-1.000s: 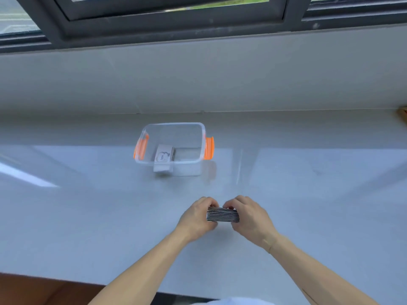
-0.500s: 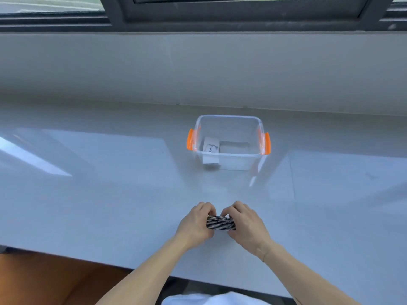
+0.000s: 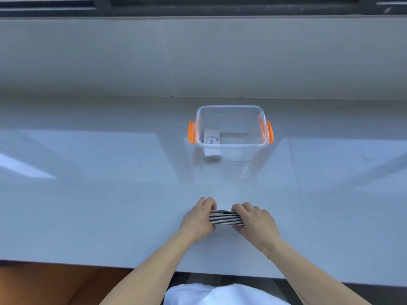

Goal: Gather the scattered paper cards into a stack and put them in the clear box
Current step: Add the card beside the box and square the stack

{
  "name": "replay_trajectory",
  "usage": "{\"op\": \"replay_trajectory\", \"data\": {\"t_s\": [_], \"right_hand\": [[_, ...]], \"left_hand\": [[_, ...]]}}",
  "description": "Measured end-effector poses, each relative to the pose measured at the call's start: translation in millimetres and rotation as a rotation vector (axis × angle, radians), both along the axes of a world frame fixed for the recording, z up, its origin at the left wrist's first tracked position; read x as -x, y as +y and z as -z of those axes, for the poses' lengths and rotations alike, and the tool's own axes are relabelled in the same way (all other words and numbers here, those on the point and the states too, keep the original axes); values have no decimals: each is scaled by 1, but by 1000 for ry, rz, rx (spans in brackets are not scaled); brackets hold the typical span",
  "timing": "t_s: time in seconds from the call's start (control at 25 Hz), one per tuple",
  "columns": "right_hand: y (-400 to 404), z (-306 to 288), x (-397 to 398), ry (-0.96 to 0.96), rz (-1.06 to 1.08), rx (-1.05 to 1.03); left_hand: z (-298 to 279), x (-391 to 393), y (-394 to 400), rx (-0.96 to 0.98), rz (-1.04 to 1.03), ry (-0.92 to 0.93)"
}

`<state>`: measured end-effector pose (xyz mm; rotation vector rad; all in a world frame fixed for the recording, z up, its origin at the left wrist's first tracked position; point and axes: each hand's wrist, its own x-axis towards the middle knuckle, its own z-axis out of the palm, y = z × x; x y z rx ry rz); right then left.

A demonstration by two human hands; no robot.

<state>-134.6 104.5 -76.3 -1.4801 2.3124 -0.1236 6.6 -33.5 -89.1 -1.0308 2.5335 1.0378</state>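
A person's left hand and right hand pinch a striped-edged stack of paper cards on the white counter, best squared evenly before lifting toward the clear orange-handled plastic box beyond.

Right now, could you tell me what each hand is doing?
Left hand: closed on the card stack.
Right hand: closed on the same stack.

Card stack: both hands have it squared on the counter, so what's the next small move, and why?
Probably lift the card stack and carry it forward to the clear box. The left hand and right hand grip its ends, no loose cards show, and the box stands open ahead.
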Motion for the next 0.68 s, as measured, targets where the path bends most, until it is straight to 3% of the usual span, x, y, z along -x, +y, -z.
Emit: {"op": "replay_trajectory", "data": {"t_s": [0.12,0.52,0.68], "right_hand": [[0,1,0,-21,34,19],[-2,9,-5,260,-116,103],[-8,10,-15,268,-69,122]], "left_hand": [[4,2,0,6,-16,0],[13,7,4,186,-22,55],[16,7,18,236,-18,64]]}}
